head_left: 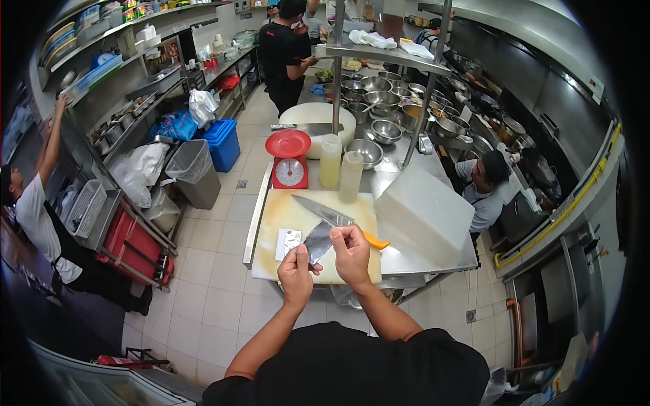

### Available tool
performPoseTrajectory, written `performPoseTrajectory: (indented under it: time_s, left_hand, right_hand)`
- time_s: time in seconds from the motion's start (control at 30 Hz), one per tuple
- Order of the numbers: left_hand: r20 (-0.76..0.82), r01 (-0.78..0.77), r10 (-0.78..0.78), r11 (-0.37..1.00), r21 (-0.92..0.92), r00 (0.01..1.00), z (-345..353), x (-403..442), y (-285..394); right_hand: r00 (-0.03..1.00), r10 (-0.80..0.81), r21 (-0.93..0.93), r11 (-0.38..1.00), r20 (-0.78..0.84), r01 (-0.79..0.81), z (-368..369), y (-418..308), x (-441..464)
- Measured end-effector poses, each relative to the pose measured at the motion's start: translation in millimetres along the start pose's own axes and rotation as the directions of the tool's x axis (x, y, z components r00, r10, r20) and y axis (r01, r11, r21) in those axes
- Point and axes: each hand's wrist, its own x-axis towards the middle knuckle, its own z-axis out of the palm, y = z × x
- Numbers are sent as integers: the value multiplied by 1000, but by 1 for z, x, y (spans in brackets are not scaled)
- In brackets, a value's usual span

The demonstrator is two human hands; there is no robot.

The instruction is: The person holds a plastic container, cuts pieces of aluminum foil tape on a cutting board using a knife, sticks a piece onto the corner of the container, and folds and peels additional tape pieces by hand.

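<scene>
Over a yellowed cutting board (pixel 274 215), both of my hands grip a small, shiny, see-through plastic piece (pixel 318 241), which looks like a little bag or film. My left hand (pixel 296 276) pinches its lower left side between thumb and fingers. At its upper right, my right hand (pixel 351 256) is closed on the edge. Beneath lies a knife (pixel 315 208) with an orange-yellow handle, its blade pointing to the far left; my right hand hides part of it. A crumpled silver foil piece (pixel 290 237) rests on the board beside a white strip, left of the plastic.
Behind the board stand a red kitchen scale (pixel 290 162), two squeeze bottles (pixel 330 161) and a steel bowl (pixel 363 154). A large whitish block-shaped container (pixel 426 216) sits to the right. Co-workers are at the left shelves, at the right and at the back.
</scene>
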Motion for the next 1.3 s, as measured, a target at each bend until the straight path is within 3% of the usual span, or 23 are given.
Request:
performPoseTrajectory:
  time_s: [0.1, 0.23, 0.3, 0.47, 0.57, 0.77, 0.8, 0.97, 1.1, 1.17, 1.23, 1.3]
  left_hand:
    - [-42, -50, 52, 998, 38, 998, 2, -3, -1]
    - [-85, 32, -30, 999, 21, 996, 2, 0, 7]
    - [-121, -17, 29, 995, 103, 992, -1, 2, 2]
    - [-92, 29, -21, 995, 95, 996, -4, 2, -1]
    - [-7, 113, -113, 994, 10, 994, 3, -1, 2]
    - [90, 126, -146, 972, 199, 985, -21, 9, 6]
    - [119, 143, -156, 983, 113, 980, -22, 10, 5]
    - [172, 105, -137, 977, 185, 976, -15, 8, -1]
    - [222, 180, -222, 964, 193, 949, -29, 17, 13]
    - [282, 212, -278, 947, 243, 918, -50, 27, 17]
    - [371, 230, -408, 869, 439, 834, -61, 31, 25]
    - [436, 239, -472, 839, 488, 767, -67, 33, 29]
  right_hand:
    - [1000, 17, -17, 1000, -23, -17, 0, -1, -5]
    - [999, 28, 9, 1000, -36, -28, 1, 5, -14]
    - [999, 9, 6, 1000, -35, -8, 2, 1, -17]
    - [995, 54, 60, 997, -87, -48, -4, 8, -17]
    - [990, 19, 46, 999, -140, -13, -5, 5, -13]
    - [984, 165, 112, 981, -61, -158, -11, 7, -19]
    - [982, 180, 109, 979, -57, -173, -11, 8, -18]
    - [981, 127, 83, 990, -149, -115, -12, 5, -16]
    - [975, 223, 137, 966, -16, -219, -26, 1, -19]
    - [936, 322, -81, 946, 141, -314, -37, -6, -14]
    - [935, 302, -163, 948, 184, -274, -49, -2, -12]
    - [878, 259, -444, 894, 403, -60, -52, -9, -6]
